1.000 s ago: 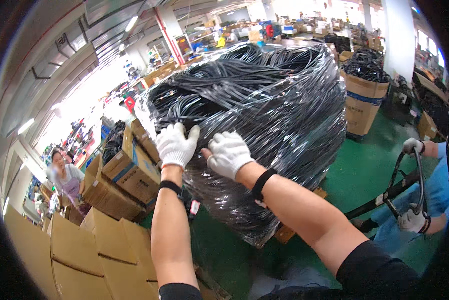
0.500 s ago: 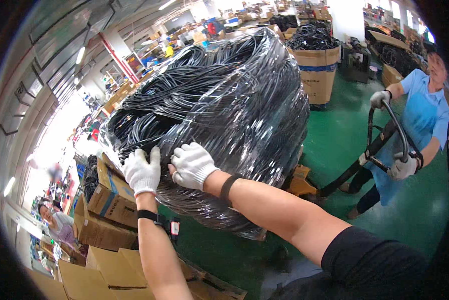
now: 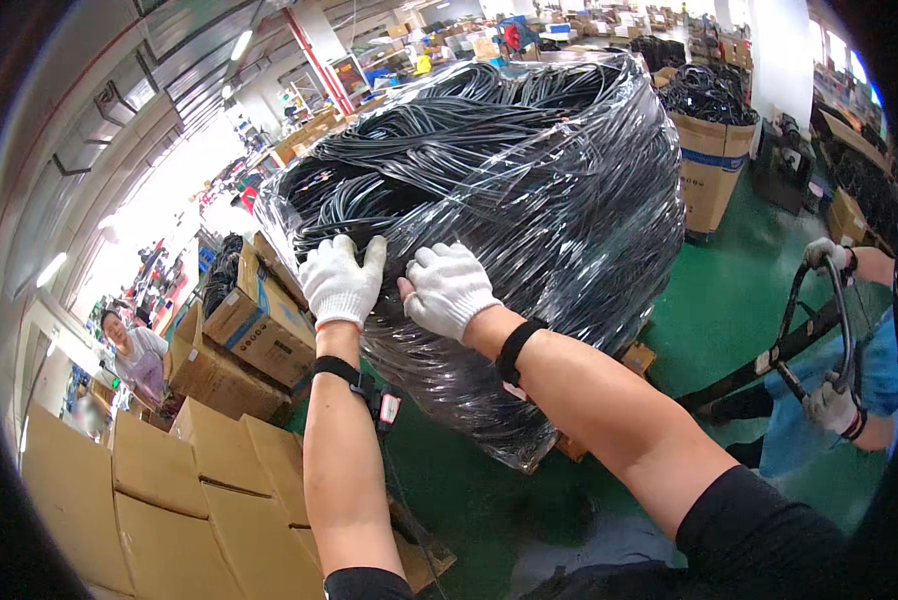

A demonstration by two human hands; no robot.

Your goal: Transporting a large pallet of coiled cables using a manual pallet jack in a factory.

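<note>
A tall load of black cables [image 3: 449, 135] stands before me, its side wound in shiny clear stretch film [image 3: 559, 230]. My left hand [image 3: 342, 284], in a white knitted glove, lies on the near upper edge of the load, thumb spread from the fingers. Just to its right, my right hand [image 3: 451, 290] rests against the wrapped side. Its fingers are bent over the film, with the thumb apart and its bare tip showing. Neither hand appears to hold anything. Under the load, an orange piece of pallet truck [image 3: 639, 358] shows at the right.
On the right, a co-worker in blue [image 3: 869, 385] grips a black pallet truck handle [image 3: 794, 300] with gloved hands. Cardboard boxes [image 3: 164, 465] stand at lower left, near another person [image 3: 141, 355]. A carton of cables [image 3: 709, 165] stands behind on the green floor [image 3: 714, 275].
The load and both my hands sit further right and higher in view. The co-worker and handle have shifted toward the right rim. My hands stay on the load.
</note>
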